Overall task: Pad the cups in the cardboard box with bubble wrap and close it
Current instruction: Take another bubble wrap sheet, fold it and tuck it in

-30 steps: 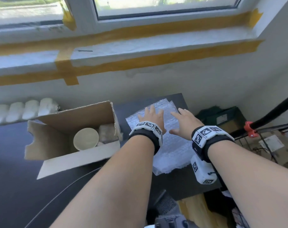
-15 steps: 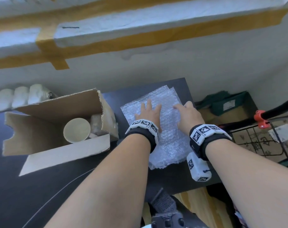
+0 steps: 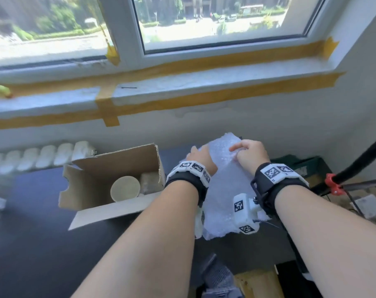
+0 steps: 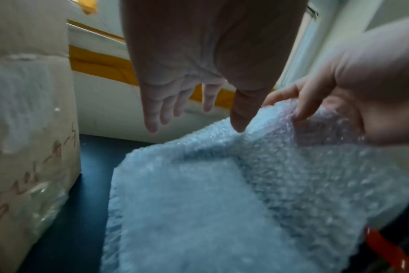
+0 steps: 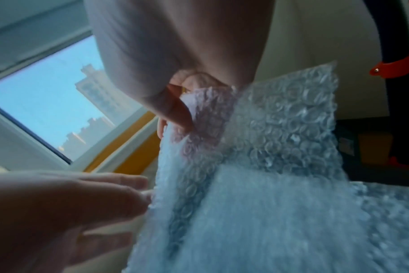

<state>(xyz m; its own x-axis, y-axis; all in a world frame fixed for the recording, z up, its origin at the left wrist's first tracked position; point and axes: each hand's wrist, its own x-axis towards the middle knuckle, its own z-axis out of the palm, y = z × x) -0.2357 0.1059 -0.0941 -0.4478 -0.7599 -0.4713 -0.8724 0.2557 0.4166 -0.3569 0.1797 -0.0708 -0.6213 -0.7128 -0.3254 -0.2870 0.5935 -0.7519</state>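
right hand (image 3: 250, 157) pinches the bubble wrap (image 3: 223, 190) far edge, peeling it off the tabletop (image 3: 43, 244); left hand (image 4: 187, 77) hovers slack-fingered. cardboard box (image 3: 96, 168) sits at nine o'clock; lift slowly, both hands sharing edge.

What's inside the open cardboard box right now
Inside the cardboard box, one pale cup stands upright and looks empty, with a bubble-wrapped bundle beside it. The near wall hides the box floor and whatever lies lower.
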